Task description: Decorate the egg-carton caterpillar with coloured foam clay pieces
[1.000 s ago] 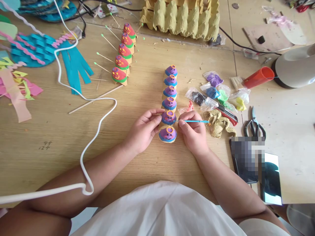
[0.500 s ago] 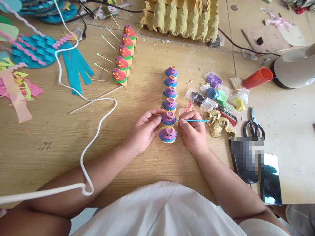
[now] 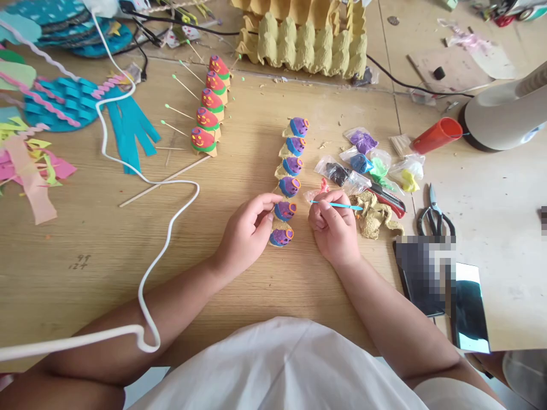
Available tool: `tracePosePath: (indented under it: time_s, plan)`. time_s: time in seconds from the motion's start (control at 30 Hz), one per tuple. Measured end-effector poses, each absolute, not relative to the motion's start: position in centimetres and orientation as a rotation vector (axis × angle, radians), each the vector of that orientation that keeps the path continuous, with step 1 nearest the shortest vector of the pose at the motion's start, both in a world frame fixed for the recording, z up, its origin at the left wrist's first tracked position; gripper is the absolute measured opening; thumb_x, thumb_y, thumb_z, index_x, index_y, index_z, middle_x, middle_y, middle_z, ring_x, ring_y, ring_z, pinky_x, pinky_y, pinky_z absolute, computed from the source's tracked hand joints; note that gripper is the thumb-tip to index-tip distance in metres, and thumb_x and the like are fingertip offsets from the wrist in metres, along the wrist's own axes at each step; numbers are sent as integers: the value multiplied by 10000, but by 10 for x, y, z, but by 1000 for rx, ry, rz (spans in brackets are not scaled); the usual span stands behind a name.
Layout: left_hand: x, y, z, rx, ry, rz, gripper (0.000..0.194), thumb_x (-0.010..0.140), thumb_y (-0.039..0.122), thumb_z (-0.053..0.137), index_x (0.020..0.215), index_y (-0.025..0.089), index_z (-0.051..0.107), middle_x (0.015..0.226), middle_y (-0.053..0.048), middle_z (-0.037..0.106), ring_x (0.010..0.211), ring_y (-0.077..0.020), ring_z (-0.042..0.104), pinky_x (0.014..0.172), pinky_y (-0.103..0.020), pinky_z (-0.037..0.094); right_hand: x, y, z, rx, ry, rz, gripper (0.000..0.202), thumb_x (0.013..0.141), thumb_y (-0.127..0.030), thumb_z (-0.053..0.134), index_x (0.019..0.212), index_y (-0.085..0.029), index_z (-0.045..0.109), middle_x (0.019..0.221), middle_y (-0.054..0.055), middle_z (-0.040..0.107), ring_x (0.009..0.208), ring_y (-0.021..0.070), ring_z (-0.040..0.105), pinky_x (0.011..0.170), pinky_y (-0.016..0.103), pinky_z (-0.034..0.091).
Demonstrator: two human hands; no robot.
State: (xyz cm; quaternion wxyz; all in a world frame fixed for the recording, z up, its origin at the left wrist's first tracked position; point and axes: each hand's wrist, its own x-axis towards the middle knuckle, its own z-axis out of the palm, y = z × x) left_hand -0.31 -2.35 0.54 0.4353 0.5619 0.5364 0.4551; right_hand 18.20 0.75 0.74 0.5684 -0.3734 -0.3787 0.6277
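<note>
Nearest the camera, a white garment (image 3: 284, 364) rises below the table (image 3: 239, 313), with both bare forearms reaching forward. The left hand (image 3: 240, 234) has its thumb and forefinger closed on the left edge of the purple-and-blue egg-carton strip (image 3: 287, 212), beside its second-nearest cup; the nearest cup lies just below the thumb. The strip runs away from the person, its faces and orange rings turned rightward. The right hand (image 3: 335, 234) pinches a thin blue tool (image 3: 344, 205) between thumb and forefinger, other fingers curled; the tool's left tip is apart from the cups, to their right. Right of that hand lie torn carton scraps (image 3: 372, 215), a red utility knife (image 3: 391, 203) and black-handled scissors (image 3: 435, 216). Farther off are bagged colored clay (image 3: 362, 162), a red-and-green caterpillar strip (image 3: 207, 119) at left, and a large egg carton (image 3: 311, 48).
</note>
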Motion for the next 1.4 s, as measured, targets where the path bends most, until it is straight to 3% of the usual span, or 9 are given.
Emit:
tracePosePath:
  time_s: [0.1,0.3,0.53,0.73,1.03,1.2,1.4]
  plan:
    - [-7,-21,6,1626,1423,1040,331,955,153,589,1248,254,704,1129,-62,753,1005,-218,675,958,-360,498,183,8,7,-860,-866,1472,340,852,-394,799,831,-252,491,633,-90,429,498,77,299,490,245,243]
    - [-12,-16,8,2058,1639,1046,288,921,111,584,1140,236,723,1047,-81,677,1039,-264,611,985,-443,446,182,10,6,-873,-861,1483,368,839,-439,799,830,-262,477,678,-77,436,523,90,313,496,247,266]
    - [-5,-27,14,2240,1526,1222,196,935,237,664,1121,249,725,1045,-86,627,1041,-257,590,998,-441,423,183,11,13,-838,-642,1659,397,779,-437,827,861,-279,473,828,-33,576,685,129,516,588,248,449]
    - [-5,-30,12,2278,1544,1243,164,917,331,707,1061,279,764,1030,-89,618,1025,-258,574,978,-441,441,182,7,18,-828,-713,1703,394,834,-509,806,888,-290,483,1066,-7,717,878,162,687,822,330,600]
    - [-6,-27,11,2301,1571,1244,183,902,383,751,1063,305,785,1051,-87,602,1053,-271,547,1024,-464,405,177,-6,19,-759,-939,1751,256,936,-468,740,923,-276,572,1227,19,708,1039,166,718,926,349,608]
    - [-5,-27,9,2324,1501,1264,172,891,360,773,1057,319,792,1109,-92,611,1101,-282,532,1052,-480,378,178,-14,20,-810,-1161,1636,208,960,-465,713,951,-268,646,1398,66,635,1238,233,646,910,377,600]
    - [-6,-27,11,2260,1505,1334,56,925,331,748,956,306,789,1075,-75,627,1094,-255,564,1045,-455,420,181,-11,21,-871,-1283,1421,198,993,-458,663,951,-265,646,1339,78,655,1133,236,672,890,403,584]
